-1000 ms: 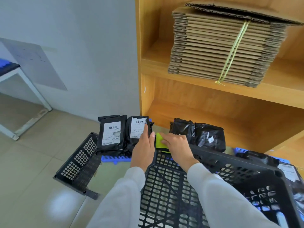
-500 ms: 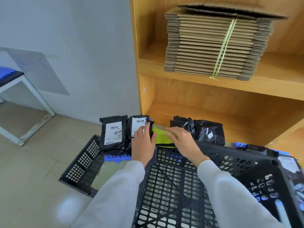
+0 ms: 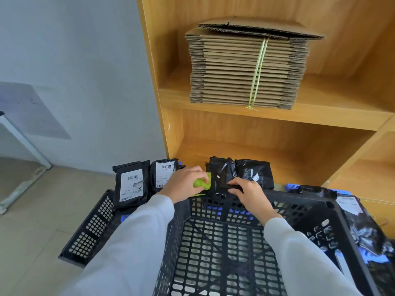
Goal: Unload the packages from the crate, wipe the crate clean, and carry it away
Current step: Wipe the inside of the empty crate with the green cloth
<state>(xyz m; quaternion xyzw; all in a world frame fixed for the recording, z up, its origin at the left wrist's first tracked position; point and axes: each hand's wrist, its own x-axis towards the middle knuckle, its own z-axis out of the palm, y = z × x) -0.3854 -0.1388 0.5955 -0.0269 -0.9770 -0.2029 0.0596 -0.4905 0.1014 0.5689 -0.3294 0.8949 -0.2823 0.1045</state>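
Black mesh crate (image 3: 224, 248) sits low centre, tilted toward the camera, open side up; nothing visible inside, only bare lattice floor and walls. Left hand (image 3: 186, 183) is at the crate's far rim, fingers curled around a bunched green cloth (image 3: 203, 183). Right hand (image 3: 249, 192) is just beside it on the same rim, fingers curled over the rim edge and gripping it.

Packages are outside the crate: two labelled black packages (image 3: 130, 184) stand upright left of the hands, two glossy black packages (image 3: 253, 174) stand behind the rim at the foot of the wooden shelf unit (image 3: 277, 144). Another black package with a label (image 3: 350, 207) lies right of the crate, touching its wall.

A second black mesh piece (image 3: 89, 229) lies flat on the floor at left, partly under the labelled packages; blue plastic (image 3: 124, 217) shows below them.

Upper shelf holds a strapped stack of flat cardboard (image 3: 243, 67).
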